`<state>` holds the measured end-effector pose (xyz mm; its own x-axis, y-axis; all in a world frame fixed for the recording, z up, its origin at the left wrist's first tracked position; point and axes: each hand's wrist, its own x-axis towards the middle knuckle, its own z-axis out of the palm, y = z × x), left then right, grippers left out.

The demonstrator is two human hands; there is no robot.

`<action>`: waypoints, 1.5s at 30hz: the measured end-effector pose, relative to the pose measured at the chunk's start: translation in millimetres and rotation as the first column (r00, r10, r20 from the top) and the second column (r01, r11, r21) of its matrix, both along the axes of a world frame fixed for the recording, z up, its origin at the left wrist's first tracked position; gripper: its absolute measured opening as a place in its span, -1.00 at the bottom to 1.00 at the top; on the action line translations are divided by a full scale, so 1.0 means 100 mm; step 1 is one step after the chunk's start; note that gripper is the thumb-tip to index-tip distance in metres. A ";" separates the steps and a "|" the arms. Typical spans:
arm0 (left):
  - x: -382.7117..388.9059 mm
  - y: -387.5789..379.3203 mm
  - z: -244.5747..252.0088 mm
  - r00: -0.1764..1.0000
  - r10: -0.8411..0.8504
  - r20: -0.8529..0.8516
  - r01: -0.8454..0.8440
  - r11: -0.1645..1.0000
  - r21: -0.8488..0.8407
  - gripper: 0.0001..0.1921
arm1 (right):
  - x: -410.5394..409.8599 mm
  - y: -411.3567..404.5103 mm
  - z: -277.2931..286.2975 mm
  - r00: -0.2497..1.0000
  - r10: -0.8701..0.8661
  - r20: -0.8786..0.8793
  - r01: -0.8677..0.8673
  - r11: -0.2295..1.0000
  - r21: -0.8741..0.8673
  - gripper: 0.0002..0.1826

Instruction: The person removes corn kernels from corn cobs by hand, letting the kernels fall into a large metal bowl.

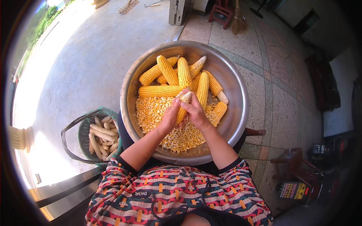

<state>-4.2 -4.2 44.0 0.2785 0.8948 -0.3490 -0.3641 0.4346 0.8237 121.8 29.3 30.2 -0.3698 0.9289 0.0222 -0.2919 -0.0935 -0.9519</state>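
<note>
Both my left hand (168, 116) and my right hand (197, 111) grip one yellow corn cob (181, 113), its pale tip pointing away from me. My thumbs press on it near that tip. The cob is held over a wide metal basin (237, 124) that rests on my lap. Loose corn kernels (152, 113) spread beneath my hands, over the near and left part of the basin. Several whole corn cobs (185, 74) are piled at the basin's far side. To the right lies a shorter cob (219, 112), and another cob (213, 84) has a bare white end.
On the floor at left, a basket (84, 135) with an upright handle (66, 138) holds several stripped cobs (103, 132). A wooden stool (222, 12) and a straw broom (237, 21) stand far off. Red-brown chairs (291, 163) are at lower right. A door frame (176, 12) rises ahead.
</note>
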 end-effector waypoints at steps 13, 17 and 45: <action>-0.06 0.02 0.01 0.969 -0.008 0.248 0.073 0.965 -0.254 -0.41 | 0.06 0.03 0.10 0.941 -0.009 -0.337 -0.068 0.974 -0.216 -0.65; -0.11 0.03 0.06 0.932 -0.027 0.361 0.108 0.973 -0.205 -0.49 | 0.05 -0.03 0.24 0.965 0.122 -0.231 -0.184 0.945 -0.271 -0.63; -0.04 0.02 0.03 0.981 0.008 0.194 0.033 0.978 -0.207 -0.42 | -0.03 -0.01 0.16 0.931 0.013 -0.365 -0.114 0.959 -0.258 -0.65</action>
